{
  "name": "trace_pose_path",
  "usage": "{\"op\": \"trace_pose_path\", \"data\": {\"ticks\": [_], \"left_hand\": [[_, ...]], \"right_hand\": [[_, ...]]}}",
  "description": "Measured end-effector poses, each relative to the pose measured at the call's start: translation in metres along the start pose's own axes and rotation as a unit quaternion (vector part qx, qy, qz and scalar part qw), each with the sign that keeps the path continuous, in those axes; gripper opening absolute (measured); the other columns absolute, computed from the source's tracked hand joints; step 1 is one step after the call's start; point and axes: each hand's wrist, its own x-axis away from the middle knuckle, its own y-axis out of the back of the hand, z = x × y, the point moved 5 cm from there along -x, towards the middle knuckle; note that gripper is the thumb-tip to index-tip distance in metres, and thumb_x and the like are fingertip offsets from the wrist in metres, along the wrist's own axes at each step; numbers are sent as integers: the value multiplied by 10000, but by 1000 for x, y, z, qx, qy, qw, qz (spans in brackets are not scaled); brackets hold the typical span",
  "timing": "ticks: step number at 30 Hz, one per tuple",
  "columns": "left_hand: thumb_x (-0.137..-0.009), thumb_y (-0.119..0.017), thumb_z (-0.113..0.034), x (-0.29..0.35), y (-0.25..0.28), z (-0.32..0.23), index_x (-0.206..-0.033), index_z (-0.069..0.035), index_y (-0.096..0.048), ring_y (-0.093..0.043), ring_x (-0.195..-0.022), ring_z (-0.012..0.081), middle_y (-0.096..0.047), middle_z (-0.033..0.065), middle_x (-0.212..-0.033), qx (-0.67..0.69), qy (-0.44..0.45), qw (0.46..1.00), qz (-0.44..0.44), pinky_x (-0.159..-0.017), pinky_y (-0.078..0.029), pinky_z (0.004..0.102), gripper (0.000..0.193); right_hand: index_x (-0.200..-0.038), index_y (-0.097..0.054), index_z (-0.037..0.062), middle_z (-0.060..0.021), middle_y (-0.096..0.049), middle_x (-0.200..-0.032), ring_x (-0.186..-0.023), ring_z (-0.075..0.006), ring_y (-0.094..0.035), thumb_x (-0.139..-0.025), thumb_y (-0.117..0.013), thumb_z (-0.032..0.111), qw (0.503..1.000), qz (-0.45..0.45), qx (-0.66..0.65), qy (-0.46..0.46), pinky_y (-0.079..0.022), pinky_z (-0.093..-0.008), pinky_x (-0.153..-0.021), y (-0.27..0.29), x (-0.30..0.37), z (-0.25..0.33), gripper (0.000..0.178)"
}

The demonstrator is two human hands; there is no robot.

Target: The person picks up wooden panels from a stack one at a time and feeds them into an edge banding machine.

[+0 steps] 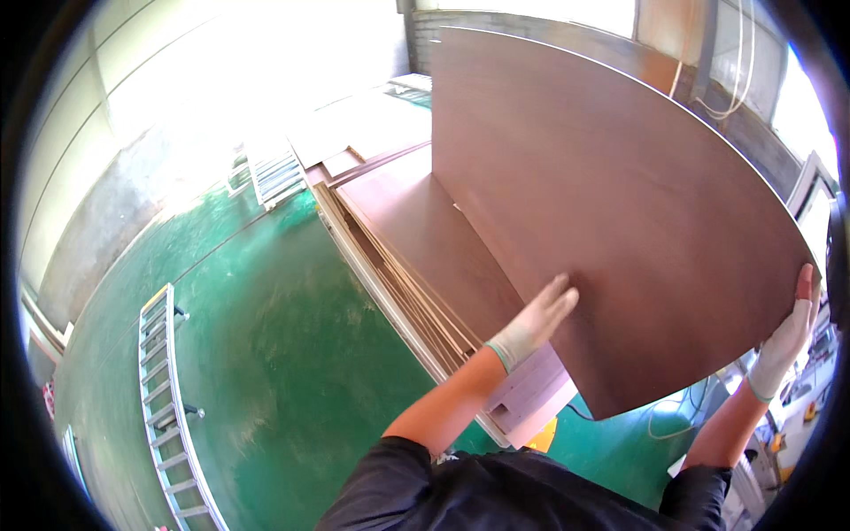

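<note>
Big reddish-brown plywood sheet point(611, 203) tipped up off the stack!
Left gloved hand point(536, 323) lies flat, fingers spread, on its face; right gloved hand point(786, 341) grips the sheet's right edge, above the stack of matching brown boards point(416, 239) on the green floor point(266, 354).

A green painted floor point(266, 336) carries a pallet-like base holding a tall stack of thin brown plywood sheets point(416, 239); a metal roller conveyor point(168, 398) also stands on it, well apart from the stack

Blown-out daylight glare, fisheye-bent edges
</note>
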Motion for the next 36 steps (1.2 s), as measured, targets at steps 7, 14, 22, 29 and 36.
{"op": "trace_pose_path", "data": {"ticks": [7, 14, 22, 29, 36], "left_hand": [[-1070, -395, -367, 21, 23, -142, -1507, 125, -137, -74, -1519, 331, -130, 264, -1611, 10, -208, 978, -15, -1223, -100, 378, 707], [-1032, -333, -562, 61, 13, -178, -1574, -34, -52, -129, -1498, 261, -139, 135, -1626, 283, -154, 946, -39, -1222, -113, 406, 807], [-1000, -311, -623, 171, 66, -164, -1499, -37, -309, -430, -1334, 312, -429, 164, -1464, 332, -138, 927, -110, -1116, -359, 463, 771], [-1014, -441, -474, 253, 51, 8, -1352, -65, -511, -520, -1254, 324, -557, 123, -1351, 401, 193, 843, -303, -1064, -421, 502, 535], [-981, -406, -611, 302, 1, 122, -1314, -140, -566, -581, -1196, 292, -612, 60, -1299, 426, 334, 783, -306, -977, -503, 465, 599]], "right_hand": [[-1365, -517, -11, -145, -659, -1180, -1042, -252, -663, -981, -515, 504, 980, 16, 135, 147, -480, -340, -956, -15, 81, 55, 642], [-1258, -565, -88, -210, -662, -1135, -1124, -330, -619, -835, -688, 549, 977, 147, -3, 153, -465, -416, -990, -47, 167, 96, 775], [-1210, -654, 84, -116, -683, -1179, -1044, -316, -678, -697, -743, 436, 840, 491, 47, 226, -550, -401, -868, -75, 233, 95, 629], [-1082, -679, 115, -71, -671, -1154, -1125, -261, -624, -675, -720, 153, 877, 419, 142, 188, -437, -467, -1023, 16, 362, -2, 411], [-1295, -542, 64, -172, -500, -1381, -1310, -377, -460, -678, -666, 22, 885, 363, 292, -21, -384, -524, -1072, 96, 458, -72, 630]]}}
